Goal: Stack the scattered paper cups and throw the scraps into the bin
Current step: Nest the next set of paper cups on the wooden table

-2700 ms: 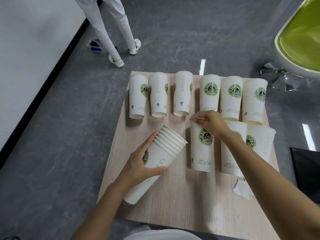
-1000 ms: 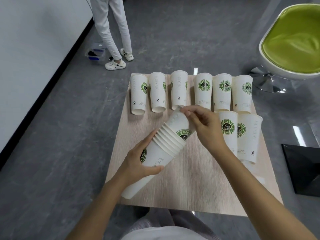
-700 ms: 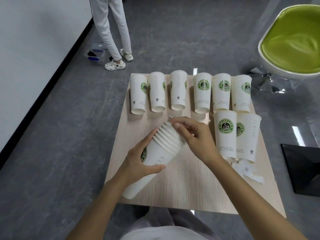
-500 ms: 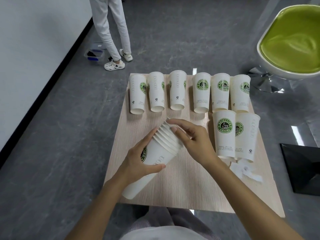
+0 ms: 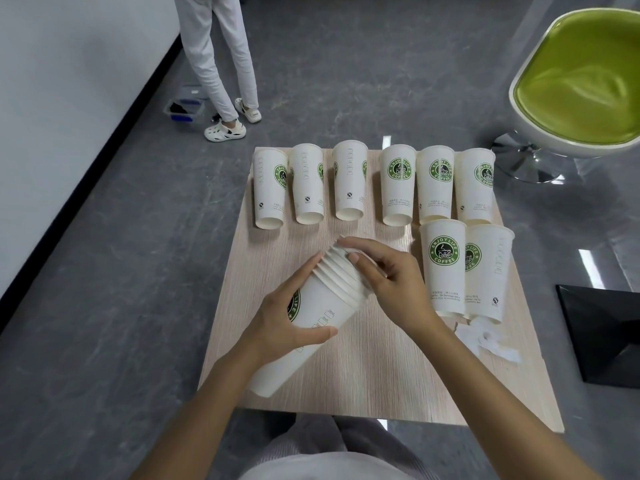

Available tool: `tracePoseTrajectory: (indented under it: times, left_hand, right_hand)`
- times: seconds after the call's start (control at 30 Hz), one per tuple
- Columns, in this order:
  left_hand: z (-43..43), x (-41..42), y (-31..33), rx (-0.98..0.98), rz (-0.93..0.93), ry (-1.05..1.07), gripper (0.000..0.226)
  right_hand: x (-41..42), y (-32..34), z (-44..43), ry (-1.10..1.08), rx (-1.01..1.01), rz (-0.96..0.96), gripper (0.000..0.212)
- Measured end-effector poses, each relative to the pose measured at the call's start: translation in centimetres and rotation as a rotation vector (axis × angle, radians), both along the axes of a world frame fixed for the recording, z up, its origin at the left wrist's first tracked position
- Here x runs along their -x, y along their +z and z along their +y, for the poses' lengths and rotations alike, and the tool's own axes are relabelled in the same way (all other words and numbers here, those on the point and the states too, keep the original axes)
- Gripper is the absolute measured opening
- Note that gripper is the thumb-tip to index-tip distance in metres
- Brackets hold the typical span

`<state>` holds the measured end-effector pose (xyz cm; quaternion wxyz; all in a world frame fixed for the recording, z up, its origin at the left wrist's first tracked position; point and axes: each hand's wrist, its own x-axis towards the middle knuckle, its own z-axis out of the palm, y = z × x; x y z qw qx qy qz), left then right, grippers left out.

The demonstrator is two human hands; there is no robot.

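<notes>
My left fingers are curled round the stack of cups, with my thumb on the near side, so my left hand holds it tight. The stack is tipped over. Its small end is down by the near edge of the table, and its open end points up and away.

My right fingers are bent over that open end, and my right hand grips the rims there. I think I am pushing the top cup all the way in, so this is the stacking step.

Just beside my right hand are two cups, side by side and touching. Past them, along the far edge of the table, is a row of six cups. So eight cups are not yet in the stack, and I think the stacking is about half done.

The paper scraps lie on the table at the near end of the two cups, by my right arm. A black thing sits on the floor to the right. It may be the bin, but I cannot tell.

Next I should let go with my right hand, take the closer of the two cups, and slide it in straight. The cups look thin, so I must not squeeze hard.

Far off are a green chair and a person standing.
</notes>
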<state>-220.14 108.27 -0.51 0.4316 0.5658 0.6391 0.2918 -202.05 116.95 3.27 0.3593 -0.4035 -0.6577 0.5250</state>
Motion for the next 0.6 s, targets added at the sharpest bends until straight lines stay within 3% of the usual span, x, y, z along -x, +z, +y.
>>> tracePoseTrajectory:
  times: [0.6]
  left_hand:
    - [2.9,-3.3,0.3,-0.004,0.002,0.012,0.099]
  right_hand:
    - [-2.5,-0.8,2.2,-0.061,0.036,0.016,0.015]
